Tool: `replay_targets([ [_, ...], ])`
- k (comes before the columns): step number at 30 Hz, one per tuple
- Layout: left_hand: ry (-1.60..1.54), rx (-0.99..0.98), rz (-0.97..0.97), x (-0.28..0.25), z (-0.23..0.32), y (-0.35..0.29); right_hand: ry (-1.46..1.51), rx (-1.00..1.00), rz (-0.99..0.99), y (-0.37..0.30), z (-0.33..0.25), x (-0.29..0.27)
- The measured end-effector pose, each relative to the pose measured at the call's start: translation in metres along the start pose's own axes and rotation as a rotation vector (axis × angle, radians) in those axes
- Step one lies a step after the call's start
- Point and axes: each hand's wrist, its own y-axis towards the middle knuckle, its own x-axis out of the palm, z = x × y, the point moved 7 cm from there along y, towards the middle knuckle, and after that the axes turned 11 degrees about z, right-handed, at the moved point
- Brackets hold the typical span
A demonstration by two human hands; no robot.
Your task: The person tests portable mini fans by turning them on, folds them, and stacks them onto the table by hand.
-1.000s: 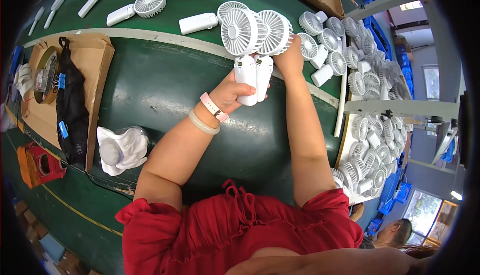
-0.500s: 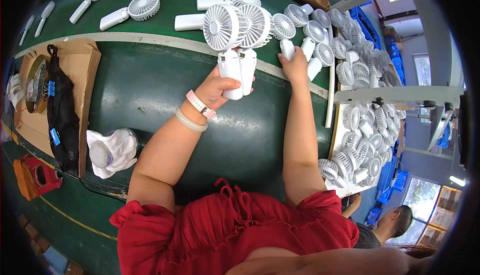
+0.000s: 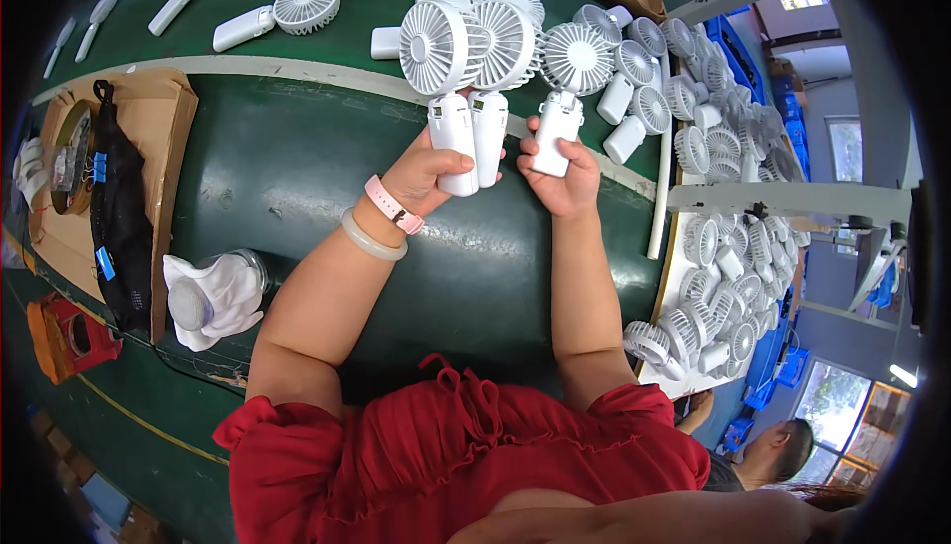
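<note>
My left hand (image 3: 424,172) grips two white handheld fans (image 3: 464,68) side by side by their handles, heads up, above the green table (image 3: 287,163). A pink watch and a pale bangle sit on that wrist. My right hand (image 3: 563,172) holds a third white handheld fan (image 3: 567,83) by its handle, just right of the pair and apart from them. All three fan heads face me.
A heap of several white fans (image 3: 684,98) fills the table's right side, with more on a white tray (image 3: 708,316). Two fans (image 3: 282,9) lie at the far left. A cardboard sheet (image 3: 163,148) with a black bag (image 3: 117,217), and a cloth-covered jar (image 3: 208,296), stand left. Another person (image 3: 773,450) sits lower right.
My right hand has picked up a third fan from the pile and brought it beside the two in my left hand, which has dropped slightly toward me.
</note>
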Motion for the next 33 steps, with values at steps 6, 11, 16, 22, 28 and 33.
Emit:
replay_targets([
  [6,0.018,0.014,-0.021,0.002,0.002,-0.001,-0.009,0.032,0.002,-0.002,0.005,0.009],
  [11,0.022,0.004,-0.021,0.002,0.001,0.000,-0.081,0.042,-0.015,-0.006,0.007,0.016],
  [16,0.007,0.026,-0.021,0.001,0.002,-0.003,-0.057,0.051,-0.048,-0.008,0.010,0.018],
  [22,-0.041,0.057,-0.026,-0.004,0.001,0.000,0.001,0.025,-0.098,-0.009,0.010,0.024],
  [28,-0.160,0.077,-0.052,-0.005,0.009,0.000,-0.027,0.073,-0.099,-0.004,0.020,0.022],
  [33,-0.055,0.038,-0.067,-0.008,0.005,0.000,0.007,0.101,-0.097,-0.001,0.023,0.021],
])
